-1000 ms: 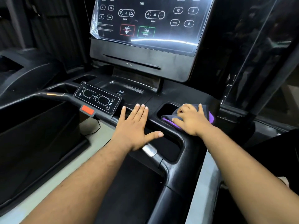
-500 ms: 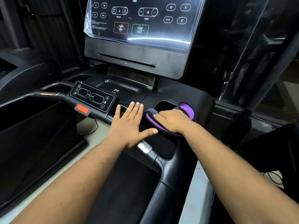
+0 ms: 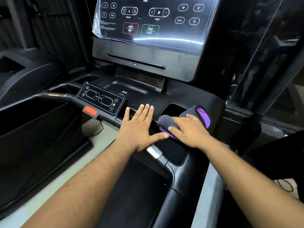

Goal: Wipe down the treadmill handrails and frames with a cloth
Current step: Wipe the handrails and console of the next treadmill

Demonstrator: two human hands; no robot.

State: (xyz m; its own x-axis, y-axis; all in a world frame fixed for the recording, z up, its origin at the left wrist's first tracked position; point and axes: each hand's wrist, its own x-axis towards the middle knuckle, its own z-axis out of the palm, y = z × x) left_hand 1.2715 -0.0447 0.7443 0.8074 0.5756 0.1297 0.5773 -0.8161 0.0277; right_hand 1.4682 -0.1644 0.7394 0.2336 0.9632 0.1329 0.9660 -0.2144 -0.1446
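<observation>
A grey and purple cloth [image 3: 201,115] lies on the black treadmill console frame [image 3: 189,96], at the front edge of the right cup holder [image 3: 172,109]. My right hand [image 3: 187,130] presses flat on the cloth with fingers stretched to the left. My left hand [image 3: 138,129] rests flat with spread fingers on the front handrail [image 3: 156,152], its thumb almost touching the right hand's fingers. The handrail's metal grip plate shows just below the left hand.
A small control pad [image 3: 101,97] with an orange stop tab [image 3: 90,111] sits left of my hands. The big touch screen [image 3: 153,18] stands behind. The left handrail [image 3: 52,95] runs off left, the running belt [image 3: 134,195] lies below, and a cable [image 3: 286,185] lies on the floor at right.
My right hand has slid the cloth leftward from the cup holder's right side along its front rim toward my left hand. The left hand has stayed in place on the rail.
</observation>
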